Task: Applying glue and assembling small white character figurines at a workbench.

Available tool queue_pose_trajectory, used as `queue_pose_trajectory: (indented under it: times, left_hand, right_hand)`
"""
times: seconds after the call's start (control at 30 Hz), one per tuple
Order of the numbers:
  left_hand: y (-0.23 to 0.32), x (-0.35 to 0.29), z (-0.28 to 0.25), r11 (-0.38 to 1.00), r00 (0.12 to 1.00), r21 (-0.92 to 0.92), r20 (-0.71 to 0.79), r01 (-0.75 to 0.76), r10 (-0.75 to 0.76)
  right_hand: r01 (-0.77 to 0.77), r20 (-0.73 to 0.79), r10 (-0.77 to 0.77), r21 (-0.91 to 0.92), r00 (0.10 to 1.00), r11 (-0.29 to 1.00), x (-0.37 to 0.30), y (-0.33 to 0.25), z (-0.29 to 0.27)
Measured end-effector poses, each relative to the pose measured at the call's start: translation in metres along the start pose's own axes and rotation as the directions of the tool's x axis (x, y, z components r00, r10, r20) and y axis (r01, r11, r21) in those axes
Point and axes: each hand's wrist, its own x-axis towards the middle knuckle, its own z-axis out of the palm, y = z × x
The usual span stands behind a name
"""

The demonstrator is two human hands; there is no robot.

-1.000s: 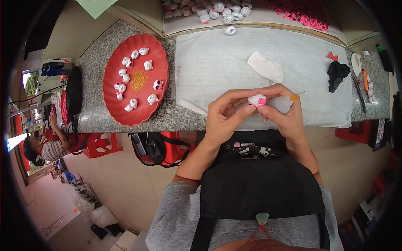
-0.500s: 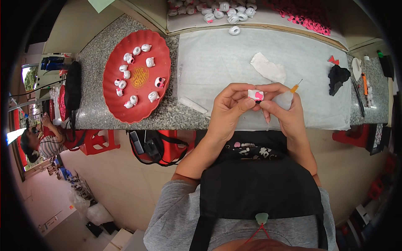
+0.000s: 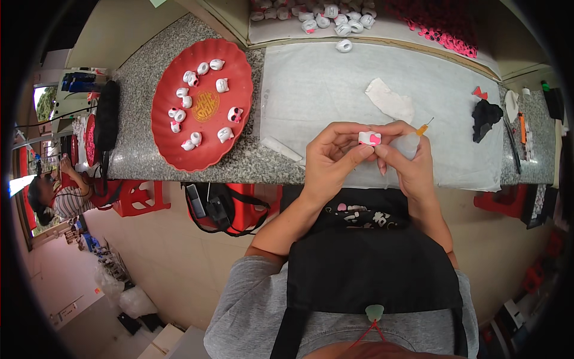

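A small white cat-head-shaped piece with a pink part [image 3: 369, 139] sits between my two hands above the paper-covered worktop. My left hand [image 3: 332, 158] is closed on it, thumb and fingers pinching its side. My right hand [image 3: 412, 164] is closed too, its thumb and fingertips touching the piece from the other side. Tucked in that same hand is a translucent bottle [image 3: 408, 145] with an orange needle tip [image 3: 423, 129] pointing up and away to the right. Fingers hide part of the piece and of the bottle.
To the left, a red scalloped plate [image 3: 161, 128] carries several white pieces. Crumpled white tissue [image 3: 390, 102] lies beyond my hands. A black cloth [image 3: 485, 118] and an orange pen-like tool [image 3: 522, 127] are at right. Piled white pieces [image 3: 341, 18] and pink parts [image 3: 439, 33] fill the shelf behind.
The white piece has turned between my fingers, so the dark bit under its pink part is no longer seen. The view has shifted slightly. The bottle stays in my right hand.
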Motion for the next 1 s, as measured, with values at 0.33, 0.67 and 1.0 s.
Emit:
queue_pose_trajectory:
  times: [0.33,0.67,1.0]
  left_hand:
    - [0.035,0.005,-0.035,0.873,0.924,0.440,-0.201,-0.210,0.324]
    - [0.073,0.065,-0.052,0.087,0.835,0.949,0.220,-0.302,0.504]
    - [0.013,0.132,-0.030,-0.112,0.935,0.937,0.342,-0.332,0.089]
  right_hand:
    - [-0.015,0.021,0.019,-0.169,1.000,0.986,0.003,-0.013,0.005]
    - [0.150,-0.046,-0.162,-0.199,0.986,0.969,0.002,-0.002,-0.021]
    - [0.248,-0.083,-0.273,-0.233,0.958,0.940,-0.020,-0.024,-0.032]
